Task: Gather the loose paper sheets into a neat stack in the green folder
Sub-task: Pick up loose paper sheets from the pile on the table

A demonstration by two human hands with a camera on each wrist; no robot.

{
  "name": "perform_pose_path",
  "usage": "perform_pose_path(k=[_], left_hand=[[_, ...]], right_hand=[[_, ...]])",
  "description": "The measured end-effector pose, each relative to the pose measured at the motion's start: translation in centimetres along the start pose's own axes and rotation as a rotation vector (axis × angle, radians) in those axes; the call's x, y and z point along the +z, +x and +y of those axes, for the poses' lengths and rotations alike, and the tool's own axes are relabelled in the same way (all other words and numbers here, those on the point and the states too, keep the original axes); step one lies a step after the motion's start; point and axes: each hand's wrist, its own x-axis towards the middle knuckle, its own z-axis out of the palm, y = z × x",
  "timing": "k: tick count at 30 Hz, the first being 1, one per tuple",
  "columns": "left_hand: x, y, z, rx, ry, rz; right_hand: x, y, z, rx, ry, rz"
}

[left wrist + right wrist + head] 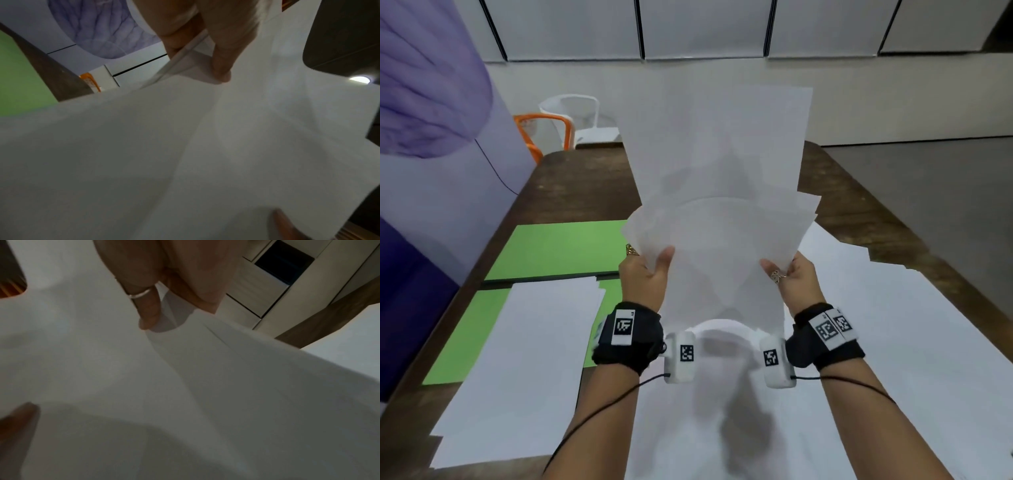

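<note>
A brown table [585,178] fills the frame. More loose sheets [893,325] cover its lower right. At centre left lies the open green folder [558,250], a paper stack [527,342] already resting on it, so the job looks partly done. At centre, an uneven bundle of sheets [719,192] stands upright, pinched at its lower corners between thumb and fingers by the left hand [645,277] and right hand [796,277].
</note>
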Motion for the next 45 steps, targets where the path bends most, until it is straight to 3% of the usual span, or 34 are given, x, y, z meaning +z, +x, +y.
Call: perform_pose_path(k=[7, 13, 19, 22, 24, 28, 32, 35, 39, 45], left_hand=[[-0.1, -1.4, -0.2, -0.093, -0.065, -0.010], [1.3, -0.5, 0.7, 0.030, 0.027, 0.025], [0.8, -0.5, 2.4, 0.166, -0.056, 0.023], [0.7, -1.0, 1.1, 0.087, -0.019, -0.016], [1.1, -1.1, 0.7, 0.019, 0.033, 0.035], [1.9, -0.8, 2.5, 0.121, 0.086, 0.110], [1.7, -1.2, 3.5, 0.154, 0.035, 0.085], [1.6, -3.0, 1.7, 0.078, 0.073, 0.023], [1.7, -3.8, -0.2, -0.081, 0.070, 0.071], [1.9, -2.7, 0.2, -0.018, 0.028, 0.136]], right_hand=[[0.9, -1.1, 0.9, 0.035, -0.050, -0.031], [1.6, -0.2, 0.0, 0.016, -0.039, 0.077], [0.8, -0.1, -1.1, -0.075, -0.019, 0.093], [0.7, -0.1, -0.2, -0.044, -0.150, 0.065], [1.0, 0.0, 0.1, -0.025, -0.190, 0.080], [1.6, 0.3, -1.0, -0.068, -0.134, 0.126], [1.2, -0.1, -1.6, -0.145, -0.114, 0.099], [1.2, -0.7, 0.1, -0.079, -0.160, 0.052], [1.9, -1.2, 1.4, -0.015, -0.134, 0.077], [2.2, -0.6, 0.2, -0.070, -0.029, 0.056]])
